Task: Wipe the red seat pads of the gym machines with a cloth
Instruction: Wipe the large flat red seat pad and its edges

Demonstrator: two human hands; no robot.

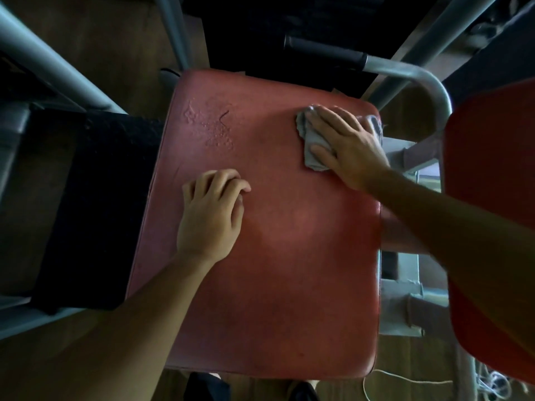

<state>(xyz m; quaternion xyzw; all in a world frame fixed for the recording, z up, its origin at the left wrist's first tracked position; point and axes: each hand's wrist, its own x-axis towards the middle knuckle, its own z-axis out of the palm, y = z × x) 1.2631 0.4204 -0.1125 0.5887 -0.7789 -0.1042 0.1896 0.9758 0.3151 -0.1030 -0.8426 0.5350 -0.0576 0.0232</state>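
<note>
Here the right hand (346,146) lies flat and spread, palm down, pressing a crumpled grey cloth (311,146) against the far right corner of the worn red vinyl seat pad (275,256); it holds the cloth by pressure, not by a closed grip. The rag looks thin, soft and light, so it will likely bunch or slip out under a loose palm; keeping the fingers spread over its middle, with the edges tucked beneath, seems the surest hold. The left hand (212,215) rests empty on the pad's left-centre, fingers curled loosely with the tips touching the vinyl, well apart from the cloth, apparently as a brace. The pad itself appears firm but cushioned, smooth and a little slick, with a blistered, cracked patch (211,125) toward the far left that could snag the fabric. Beyond the corner a grey steel tube handle (422,79) curves close by.
</note>
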